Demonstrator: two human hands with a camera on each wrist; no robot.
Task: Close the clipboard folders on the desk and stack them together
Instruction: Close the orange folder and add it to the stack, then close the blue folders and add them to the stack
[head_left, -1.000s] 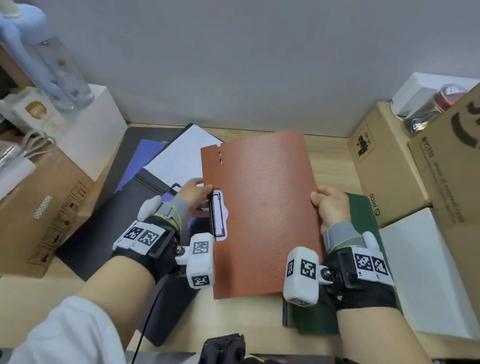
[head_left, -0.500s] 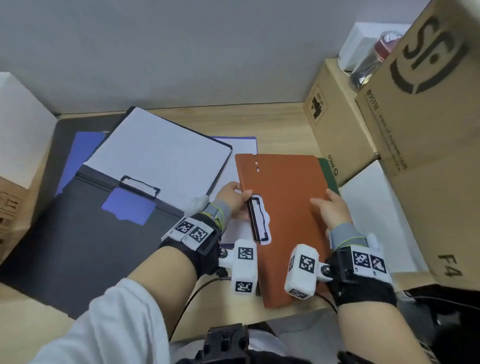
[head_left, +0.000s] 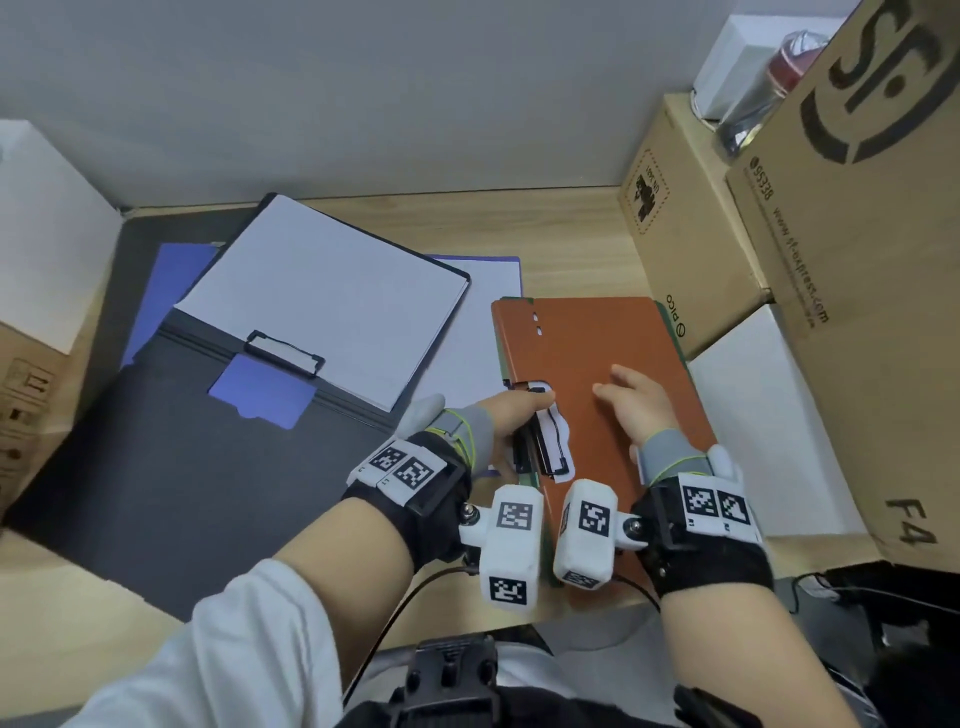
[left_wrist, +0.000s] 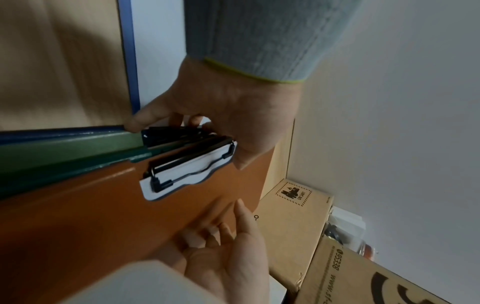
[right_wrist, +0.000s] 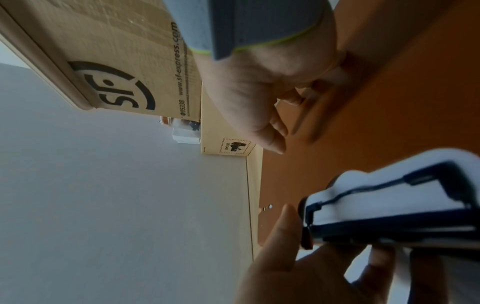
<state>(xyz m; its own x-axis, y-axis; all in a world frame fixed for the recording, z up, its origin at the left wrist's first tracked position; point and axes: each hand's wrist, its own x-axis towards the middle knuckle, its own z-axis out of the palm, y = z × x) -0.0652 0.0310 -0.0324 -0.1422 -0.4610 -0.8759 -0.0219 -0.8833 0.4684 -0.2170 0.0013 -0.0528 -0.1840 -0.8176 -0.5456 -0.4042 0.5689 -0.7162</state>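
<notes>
Nearest you, your right hand (head_left: 631, 410) lies flat on the orange folder (head_left: 613, 353), fingers spread and relaxed, pinching nothing. Just beside it, your left hand (head_left: 506, 421) curls round the folder's left edge at the black clip (head_left: 545, 441), thumb on top by the clip and fingers underneath; the left wrist view shows those fingers (left_wrist: 161, 117) tucked under the stacked edges.

The orange folder is shut and sits on a green folder (left_wrist: 64, 152), whose edge peeks out along the left and right sides. That pair rests at the right of the desk (head_left: 571, 234), close to the cardboard boxes (head_left: 691, 249).

To do this step well, press down evenly with your right palm while your left hand squares the clip edges, so the orange cover lines up with the green one below. Slide your fingers out sideways rather than lifting, or the top folder may skew.

Further left, the black folder (head_left: 156, 467) lies open, white paper (head_left: 322, 291) clipped on its far half, over a blue folder (head_left: 171, 280) whose edges show behind it. In my judgement those two are yet to be closed and stacked, so you are partway through. Keep the stack clear of the boxes so there is room to add them.
</notes>
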